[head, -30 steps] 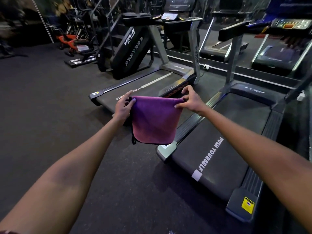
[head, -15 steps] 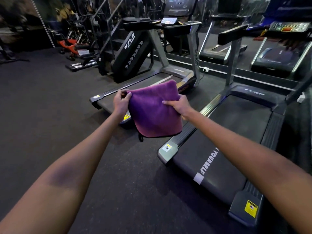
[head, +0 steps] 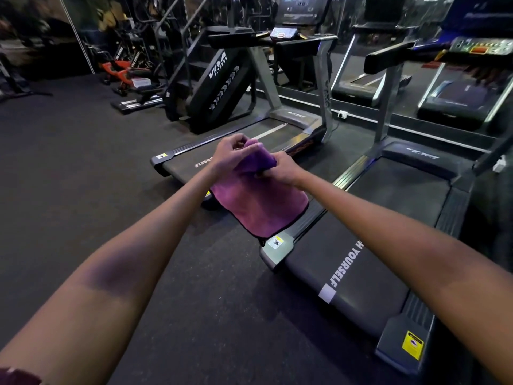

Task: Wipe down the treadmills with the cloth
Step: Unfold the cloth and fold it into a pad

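Observation:
A purple cloth [head: 258, 204] hangs in front of me, bunched at its top between both hands. My left hand [head: 230, 154] grips the cloth's upper edge with curled fingers. My right hand [head: 280, 168] pinches the fold just beside it, close to the left hand. Below and to the right lies the near treadmill [head: 361, 273] with "PUSH YOURSELF" on its belt. A second treadmill [head: 249, 140] stands behind the cloth, farther left. Neither hand nor the cloth touches a treadmill.
A black stair-climber machine [head: 219, 81] stands behind the far treadmill. Red exercise gear [head: 122, 70] sits at the back left. A mirror wall [head: 416, 65] runs behind the treadmill consoles. Dark rubber floor [head: 83, 176] spreads to the left and below.
The cloth was held spread by its two top corners; my hands have since come together, folding and bunching its top. The lower part now hangs down lower.

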